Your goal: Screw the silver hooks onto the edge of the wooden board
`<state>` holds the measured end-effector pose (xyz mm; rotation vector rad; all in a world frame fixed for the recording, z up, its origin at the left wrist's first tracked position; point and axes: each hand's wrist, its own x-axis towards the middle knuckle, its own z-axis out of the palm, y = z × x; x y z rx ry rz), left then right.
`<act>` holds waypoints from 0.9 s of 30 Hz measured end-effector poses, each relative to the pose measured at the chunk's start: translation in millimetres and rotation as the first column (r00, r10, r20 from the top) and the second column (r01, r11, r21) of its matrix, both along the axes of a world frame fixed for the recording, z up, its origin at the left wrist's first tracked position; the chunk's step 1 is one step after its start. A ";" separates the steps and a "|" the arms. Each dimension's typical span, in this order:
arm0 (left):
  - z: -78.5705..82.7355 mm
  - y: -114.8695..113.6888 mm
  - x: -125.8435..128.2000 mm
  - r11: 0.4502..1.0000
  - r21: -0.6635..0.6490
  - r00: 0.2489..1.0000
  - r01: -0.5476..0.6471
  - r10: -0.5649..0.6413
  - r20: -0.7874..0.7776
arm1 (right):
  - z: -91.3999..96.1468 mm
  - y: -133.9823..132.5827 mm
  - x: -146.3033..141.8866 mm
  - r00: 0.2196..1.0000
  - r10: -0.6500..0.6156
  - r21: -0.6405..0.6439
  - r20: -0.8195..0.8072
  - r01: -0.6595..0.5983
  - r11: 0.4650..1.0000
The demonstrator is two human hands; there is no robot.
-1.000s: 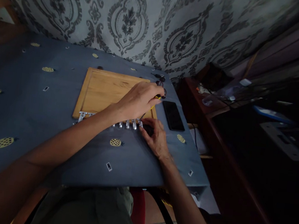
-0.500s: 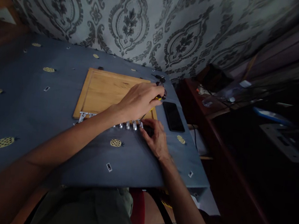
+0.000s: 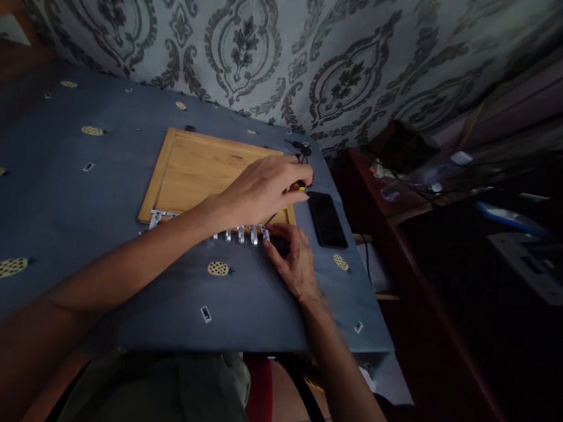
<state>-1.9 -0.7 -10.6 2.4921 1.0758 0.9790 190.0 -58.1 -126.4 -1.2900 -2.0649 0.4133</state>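
My left hand is closed round a screwdriver with a yellow and black handle, held slanting down toward the near right corner of a wooden board. A metal rail with several silver hooks lies along the board's near edge. My right hand rests on the blue cloth at the rail's right end, fingers curled over a small dark thing that I cannot make out.
A black phone lies right of the board. Small dark objects sit near the table's far right corner. The blue patterned tablecloth covers the table. A dark side table with clutter stands at right.
My left hand has shifted slightly right with the screwdriver. My right hand has stayed in place.
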 end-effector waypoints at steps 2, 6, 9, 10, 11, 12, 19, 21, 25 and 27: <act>-0.3 -2.1 1.3 1.000 0.015 1.000 -0.012 0.012 -0.008 | -0.3 0.0 -0.2 1.000 0.000 -0.001 -0.003 0.000 1.000; -2.1 -3.1 3.0 0.999 0.017 0.999 -0.027 0.027 -0.019 | -1.1 0.0 -0.4 1.000 -0.008 0.007 -0.002 0.008 1.000; -1.8 -3.1 3.3 0.999 0.020 0.999 -0.047 0.047 -0.002 | -1.4 0.0 -0.2 1.000 -0.009 0.012 -0.002 0.009 1.000; -1.3 -3.3 3.3 0.999 0.016 0.999 -0.048 0.048 0.000 | -1.5 0.1 -0.1 1.000 -0.007 0.012 -0.001 0.007 1.000; -0.7 -3.5 3.3 0.999 0.007 0.999 -0.047 0.047 -0.001 | -1.5 0.2 0.0 1.000 -0.004 0.011 0.000 0.004 1.000; 0.0 -3.6 3.3 0.999 -0.003 0.999 -0.042 0.042 -0.006 | -1.5 0.4 0.0 1.000 -0.001 0.010 0.000 0.001 1.000; 0.7 -1.6 2.5 1.000 -0.016 1.000 0.002 -0.002 -0.001 | -0.4 0.3 0.0 1.000 -0.003 0.002 0.011 0.003 1.000; -0.1 -0.9 2.1 1.000 -0.015 1.000 0.007 -0.006 0.014 | -0.1 -0.2 0.0 1.000 -0.001 -0.007 0.008 0.001 1.000; -1.7 -2.1 2.4 1.000 0.007 1.000 0.014 -0.014 0.018 | 0.1 -0.7 -0.1 1.000 0.000 0.000 0.004 0.000 1.000; -2.7 -3.8 3.4 1.000 0.027 1.000 0.004 -0.004 -0.003 | 0.2 -0.5 -0.4 1.000 0.002 0.006 0.006 -0.002 1.000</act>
